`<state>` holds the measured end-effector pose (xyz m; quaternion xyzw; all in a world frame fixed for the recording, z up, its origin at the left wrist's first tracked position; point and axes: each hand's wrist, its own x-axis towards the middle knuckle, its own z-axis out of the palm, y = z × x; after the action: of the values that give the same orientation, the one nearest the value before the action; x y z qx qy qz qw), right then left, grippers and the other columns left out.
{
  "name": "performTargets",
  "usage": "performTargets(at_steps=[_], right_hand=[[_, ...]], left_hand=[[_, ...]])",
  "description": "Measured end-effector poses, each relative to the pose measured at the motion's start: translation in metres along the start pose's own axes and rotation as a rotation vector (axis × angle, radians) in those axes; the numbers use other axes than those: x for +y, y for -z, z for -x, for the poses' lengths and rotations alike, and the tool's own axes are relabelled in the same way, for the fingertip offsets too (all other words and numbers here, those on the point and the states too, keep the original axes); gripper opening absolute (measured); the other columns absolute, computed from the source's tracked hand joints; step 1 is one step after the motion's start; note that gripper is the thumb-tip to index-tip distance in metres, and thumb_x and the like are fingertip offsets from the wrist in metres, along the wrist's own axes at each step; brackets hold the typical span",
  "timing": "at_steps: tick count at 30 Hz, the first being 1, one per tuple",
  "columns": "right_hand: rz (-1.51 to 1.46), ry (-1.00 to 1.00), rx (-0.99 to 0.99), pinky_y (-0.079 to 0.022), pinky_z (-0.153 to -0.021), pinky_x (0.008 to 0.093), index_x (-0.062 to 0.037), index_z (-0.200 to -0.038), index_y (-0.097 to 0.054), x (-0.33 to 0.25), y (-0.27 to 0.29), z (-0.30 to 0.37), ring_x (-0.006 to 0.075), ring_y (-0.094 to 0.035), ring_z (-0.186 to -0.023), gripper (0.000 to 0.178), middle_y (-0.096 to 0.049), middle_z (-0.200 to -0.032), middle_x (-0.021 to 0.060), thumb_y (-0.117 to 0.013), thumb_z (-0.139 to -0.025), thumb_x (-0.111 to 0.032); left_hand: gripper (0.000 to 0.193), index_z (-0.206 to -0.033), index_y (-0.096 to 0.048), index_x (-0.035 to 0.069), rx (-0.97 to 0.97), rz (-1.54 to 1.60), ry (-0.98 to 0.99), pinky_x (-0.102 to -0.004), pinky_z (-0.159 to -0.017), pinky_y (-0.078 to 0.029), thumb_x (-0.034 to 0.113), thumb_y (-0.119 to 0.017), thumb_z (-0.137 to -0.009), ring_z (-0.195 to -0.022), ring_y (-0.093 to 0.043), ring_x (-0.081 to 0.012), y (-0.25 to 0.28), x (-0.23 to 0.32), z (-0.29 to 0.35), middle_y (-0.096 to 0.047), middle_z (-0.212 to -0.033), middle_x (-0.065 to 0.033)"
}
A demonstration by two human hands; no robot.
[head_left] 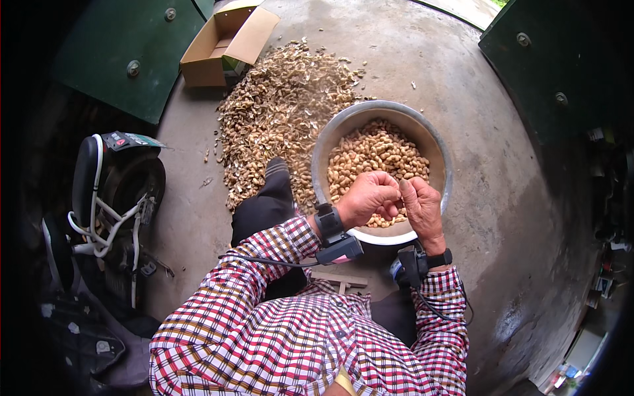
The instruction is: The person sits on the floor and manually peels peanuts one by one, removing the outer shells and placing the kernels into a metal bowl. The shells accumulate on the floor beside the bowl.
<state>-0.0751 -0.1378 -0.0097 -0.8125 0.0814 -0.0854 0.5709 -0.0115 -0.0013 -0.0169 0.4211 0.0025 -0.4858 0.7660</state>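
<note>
A wide round metal basin (448, 178) stands in front of me, holding a heap of unshelled peanuts (382, 153). Over its near side my left hand (371, 198) and my right hand (424, 210) meet, thumbs and fingertips pinched together. Whatever lies between the fingertips is too small and covered to make out. Below the hands, some paler pieces (386, 221) show near the basin's inner wall. To the left of the basin, a broad pile of peanut shells (284, 99) spreads over the floor.
An open cardboard box (221, 49) sits at the pile's far left edge. My dark-clad leg and foot (274, 188) rest against the shells. A small wheeled frame with a black seat (89, 175) stands at left. Dark green doors (132, 39) flank the concrete floor (489, 218).
</note>
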Motion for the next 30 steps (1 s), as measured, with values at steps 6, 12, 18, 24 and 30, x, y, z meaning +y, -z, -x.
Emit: performTargets(at_steps=[6,12,18,24,30], right_hand=[[0.103,0.044,0.062,-0.035,-0.048,0.0267,-0.0005,-0.065,-0.050,0.005,-0.008,0.000,0.0093,-0.041,-0.052,0.022,-0.046,-0.055,0.0032,-0.052,-0.085,-0.011],[-0.077,-0.047,0.130,-0.035,-0.047,0.0260,-0.0007,-0.065,-0.049,0.007,-0.018,0.000,0.0070,-0.041,-0.052,0.025,-0.047,-0.054,0.0024,-0.050,-0.086,-0.013],[-0.237,-0.095,0.160,-0.034,-0.045,0.0230,-0.0021,-0.068,-0.052,0.004,-0.011,-0.002,0.0045,-0.042,-0.052,0.024,-0.048,-0.057,-0.0008,-0.051,-0.087,-0.017],[-0.654,-0.269,0.083,-0.030,-0.042,0.0204,-0.0060,-0.072,-0.054,0.002,0.004,-0.002,0.0040,-0.039,-0.049,0.021,-0.047,-0.057,-0.0035,-0.052,-0.087,-0.021],[-0.876,-0.308,0.026,-0.031,-0.040,0.0196,-0.0077,-0.075,-0.049,0.003,0.011,-0.003,0.0070,-0.039,-0.046,0.022,-0.046,-0.060,-0.0008,-0.047,-0.089,-0.025]], left_hand=[[0.005,-0.078,-0.055,0.002,0.037,-0.004,-0.044,-0.0246,-0.046,-0.049,0.005,-0.057,-0.075,-0.050,-0.056,-0.0124,0.003,-0.009,0.001,-0.057,-0.069,-0.0062],[0.005,-0.079,-0.054,0.003,-0.013,0.187,-0.027,-0.0276,-0.048,-0.050,0.007,-0.057,-0.077,-0.056,-0.057,-0.0128,0.007,-0.012,-0.006,-0.056,-0.072,-0.0056],[0.005,-0.083,-0.054,0.004,-0.072,0.305,-0.005,-0.0308,-0.055,-0.051,0.008,-0.056,-0.079,-0.062,-0.060,-0.0142,0.005,-0.007,-0.006,-0.058,-0.075,-0.0069],[0.008,-0.087,-0.054,0.004,-0.186,0.351,0.010,-0.0299,-0.058,-0.051,0.006,-0.056,-0.080,-0.064,-0.060,-0.0144,0.010,-0.005,-0.007,-0.061,-0.079,-0.0110],[0.011,-0.088,-0.054,0.002,-0.042,0.085,-0.073,-0.0263,-0.053,-0.050,0.008,-0.057,-0.079,-0.059,-0.060,-0.0136,0.007,0.002,-0.003,-0.061,-0.076,-0.0107]])
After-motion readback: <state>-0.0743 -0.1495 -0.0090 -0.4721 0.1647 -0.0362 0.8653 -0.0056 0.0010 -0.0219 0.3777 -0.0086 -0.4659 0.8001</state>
